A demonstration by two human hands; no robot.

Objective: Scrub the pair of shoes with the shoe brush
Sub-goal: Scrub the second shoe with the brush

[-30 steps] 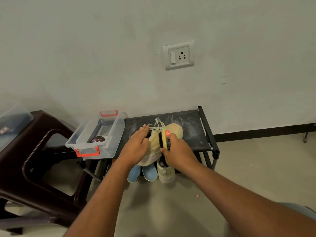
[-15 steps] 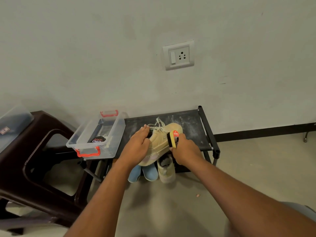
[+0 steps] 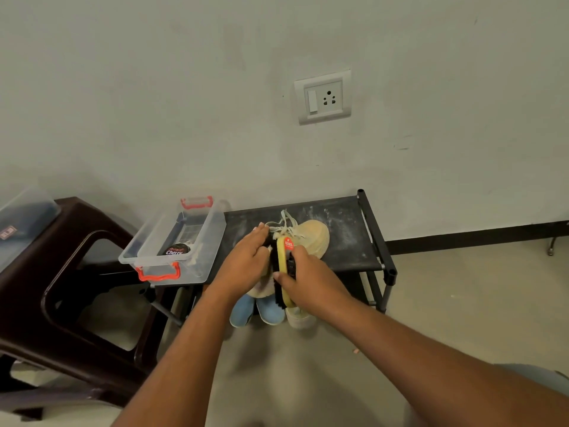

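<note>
Low over the black rack [image 3: 348, 238], both hands work on a tan shoe [image 3: 314, 238] lying on its top shelf. The left hand [image 3: 246, 263] curls over the shoe's laced opening and holds it. The right hand [image 3: 311, 282] grips a yellow-backed brush [image 3: 281, 260], its black bristles against the shoe's side. The hands hide most of the shoe. Below, blue shoes [image 3: 255, 309] and a pale shoe [image 3: 300, 317] poke out. Left of the shoe sits a clear bin [image 3: 197, 241] holding a polish tin [image 3: 177, 250], beside a brown stool [image 3: 61, 272].
</note>
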